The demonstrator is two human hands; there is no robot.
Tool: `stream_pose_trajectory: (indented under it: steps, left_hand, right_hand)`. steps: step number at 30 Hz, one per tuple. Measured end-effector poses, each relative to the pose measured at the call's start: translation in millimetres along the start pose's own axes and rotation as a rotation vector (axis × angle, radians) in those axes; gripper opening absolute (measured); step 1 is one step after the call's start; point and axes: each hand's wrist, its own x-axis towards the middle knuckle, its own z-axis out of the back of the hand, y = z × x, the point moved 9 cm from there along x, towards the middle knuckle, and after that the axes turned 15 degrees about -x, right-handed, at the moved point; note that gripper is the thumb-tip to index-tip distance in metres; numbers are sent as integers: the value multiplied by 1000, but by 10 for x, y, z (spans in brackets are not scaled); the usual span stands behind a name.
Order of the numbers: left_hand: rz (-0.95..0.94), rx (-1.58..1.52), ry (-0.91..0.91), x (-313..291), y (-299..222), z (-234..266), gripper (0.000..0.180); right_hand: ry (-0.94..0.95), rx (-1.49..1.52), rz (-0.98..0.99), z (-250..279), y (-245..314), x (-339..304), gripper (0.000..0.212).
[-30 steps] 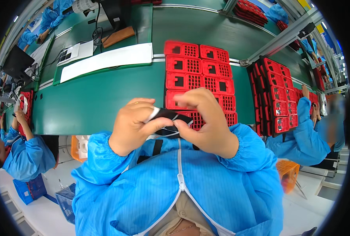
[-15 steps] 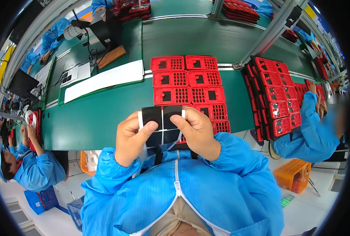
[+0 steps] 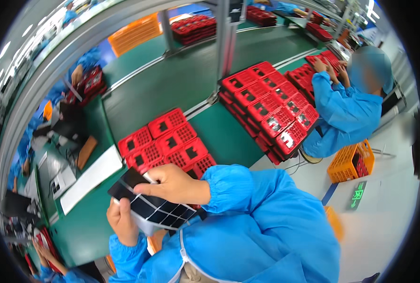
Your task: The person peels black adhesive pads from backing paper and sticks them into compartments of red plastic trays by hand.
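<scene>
Gripping the black gridded sheet [image 3: 148, 205], both hands have swung leftward, sheet now tilted.

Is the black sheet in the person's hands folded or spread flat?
Spread out, not folded: the black sheet shows its full grid of squares, held between the left hand and right hand.
</scene>
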Motion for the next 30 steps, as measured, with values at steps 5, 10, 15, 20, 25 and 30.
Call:
stream_pose_trajectory:
  steps: [5, 10, 15, 20, 25, 30]
  left_hand:
    - [89, -374, -147, 74, 154, 136, 34]
    - [56, -343, -220, -7, 116, 413, 35]
    - [90, -322, -258, -56, 177, 495, 36]
    - [79, -308, -285, -104, 181, 467, 34]
    - [73, -259, -350, -162, 161, 471, 34]
    - [131, -305, -293, -202, 167, 393, 33]
  right_hand:
    - [-1089, -337, 339, 1896, 142, 161, 17]
    - [-1587, -703, 398, 3254, -14, 153, 43]
    - [-1436, -861, 280, 3717, -124, 357, 65]
    - [-1378, -825, 341, 3735, -105, 424, 66]
    - [-1382, -948, 378, 3652, -70, 444, 64]
    - [-1368, -1026, 327, 3548, -86, 418, 62]
